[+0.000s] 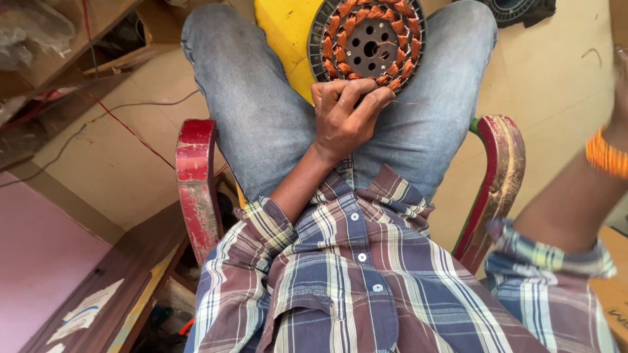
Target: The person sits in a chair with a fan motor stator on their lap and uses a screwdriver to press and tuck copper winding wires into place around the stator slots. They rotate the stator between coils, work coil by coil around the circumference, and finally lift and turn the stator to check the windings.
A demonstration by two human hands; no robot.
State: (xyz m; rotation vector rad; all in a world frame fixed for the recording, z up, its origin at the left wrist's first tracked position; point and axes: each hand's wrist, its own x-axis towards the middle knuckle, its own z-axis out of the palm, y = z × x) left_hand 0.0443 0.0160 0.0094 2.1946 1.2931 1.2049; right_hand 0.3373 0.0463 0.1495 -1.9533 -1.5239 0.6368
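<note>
Between the knees, stator [369, 44] sits propped vs yellow stool [286, 33] so windings face up. Left hand [345, 112] pinches its near rim, steadying it. Right hand [620, 98] raised at frame edge, blurred; grip can't tell. Person sits in red chair [195, 183].

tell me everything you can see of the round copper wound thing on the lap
The stator is a round disc with a dark ribbed rim, a ring of orange-brown copper coils and a grey metal hub with small holes. It sits between the knees against a yellow surface. The left hand pinches its lower edge; thin wire strands stick out there.
</note>
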